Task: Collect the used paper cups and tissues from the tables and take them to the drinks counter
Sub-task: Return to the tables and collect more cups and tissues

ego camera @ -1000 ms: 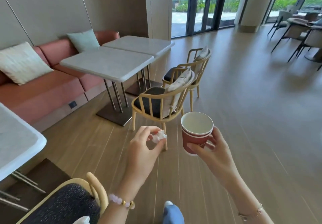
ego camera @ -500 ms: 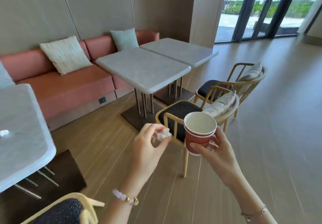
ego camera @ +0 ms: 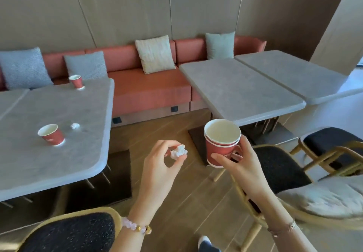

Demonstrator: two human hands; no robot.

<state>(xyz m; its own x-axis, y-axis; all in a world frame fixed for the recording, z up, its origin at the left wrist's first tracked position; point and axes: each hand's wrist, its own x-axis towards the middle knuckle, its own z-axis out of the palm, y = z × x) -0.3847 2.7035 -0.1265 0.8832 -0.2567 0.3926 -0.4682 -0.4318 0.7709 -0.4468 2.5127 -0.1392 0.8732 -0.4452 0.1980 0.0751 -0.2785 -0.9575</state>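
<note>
The print on the stacked paper cups (ego camera: 222,147) is partly covered by the fingers of the right hand (ego camera: 243,167) and too blurred to read. Two rolled rims show, one nested in the other; whether more cups sit inside cannot be told. The right hand grasps this red stack at one o'clock, thumb across the front, fingers curled behind. At twelve o'clock the left hand (ego camera: 157,169) pinches a crumpled white tissue (ego camera: 178,151) between thumb and fingertips, at nine o'clock of the stack and apart from it. Both forearms are cut off by the lower edge. At ten o'clock a grey, matte, stone-look table (ego camera: 59,163) with rounded corners, cut off on the left, bears a red paper cup (ego camera: 51,137), a small tissue wad (ego camera: 75,126) near it at two o'clock, and a far red cup (ego camera: 76,81) at the back edge. A dark woven-seat chair (ego camera: 74,232) at seven o'clock is smeared by blur, and a terracotta bench (ego camera: 149,88) runs along the panelled wall
</note>
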